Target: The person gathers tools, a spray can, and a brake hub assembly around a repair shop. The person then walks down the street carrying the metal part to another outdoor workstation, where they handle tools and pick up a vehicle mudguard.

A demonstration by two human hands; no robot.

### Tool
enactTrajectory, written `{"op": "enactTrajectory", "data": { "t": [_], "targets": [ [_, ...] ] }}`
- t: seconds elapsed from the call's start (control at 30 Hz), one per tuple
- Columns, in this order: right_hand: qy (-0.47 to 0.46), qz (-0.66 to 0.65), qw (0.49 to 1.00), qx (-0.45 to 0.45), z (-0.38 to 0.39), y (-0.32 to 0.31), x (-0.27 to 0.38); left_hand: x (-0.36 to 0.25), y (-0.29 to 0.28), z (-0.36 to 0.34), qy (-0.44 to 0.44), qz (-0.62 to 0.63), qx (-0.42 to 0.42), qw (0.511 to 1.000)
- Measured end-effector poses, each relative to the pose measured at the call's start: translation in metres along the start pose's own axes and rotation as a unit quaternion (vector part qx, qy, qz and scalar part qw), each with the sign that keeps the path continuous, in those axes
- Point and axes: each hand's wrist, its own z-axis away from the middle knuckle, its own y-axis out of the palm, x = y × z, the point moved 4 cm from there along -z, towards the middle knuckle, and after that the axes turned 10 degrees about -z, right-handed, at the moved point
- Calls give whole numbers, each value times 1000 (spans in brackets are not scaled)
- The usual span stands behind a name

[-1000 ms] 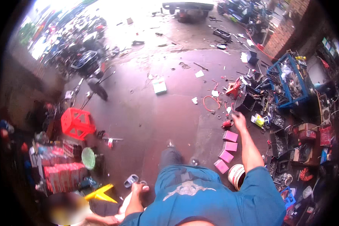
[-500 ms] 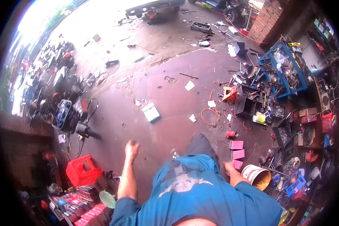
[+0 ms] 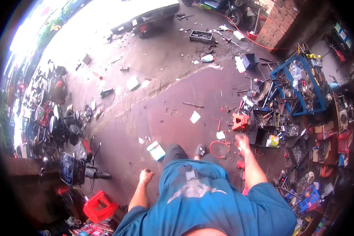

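My left hand [image 3: 146,177] hangs beside my blue shirt, fingers curled. A small dark spot shows at its fingertips, too small to name. Nearest to it on the floor lies a white and green box [image 3: 156,150]. My right hand [image 3: 242,141] reaches forward over the floor at the right, smeared, its fingers unclear. Just beyond it stands an orange stool-like stand [image 3: 240,121]. A red hose loop [image 3: 219,149] lies to its left. Beneath my right forearm, red cylinder-shaped things [image 3: 240,165] and a bit of a pink block show partly.
A blue metal frame [image 3: 308,112] full of parts stands at the right, beside black bins [image 3: 259,137] and scattered tools. A red plastic stool [image 3: 100,207] is at the lower left. Several motorbikes and parts crowd the left side. A long metal tray [image 3: 201,36] lies at the far side.
I have walked forward, and the view has shifted. My right hand has swung from beside the pink blocks to near the orange stand. My left hand has drawn back, lower and nearer to my body.
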Motion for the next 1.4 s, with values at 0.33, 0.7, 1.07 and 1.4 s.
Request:
{"op": "enactTrajectory", "data": {
  "t": [0.33, 0.7, 1.07, 1.4],
  "targets": [
    [32, -35, 999, -16, -172, 75, 187, -222, -158, -85, 50, -3, -16, 999],
    [508, 50, 860, -16, 12, 77, -93, -462, -258, -186, 145, 41, -67, 986],
    [289, -107, 944, -116, -511, 2, 54, -626, -200, -198, 108, -83, -57, 989],
    [45, -54, 997, 20, -816, 28, 310, -757, -218, -210, 83, -21, -90, 992]
  ]
}}
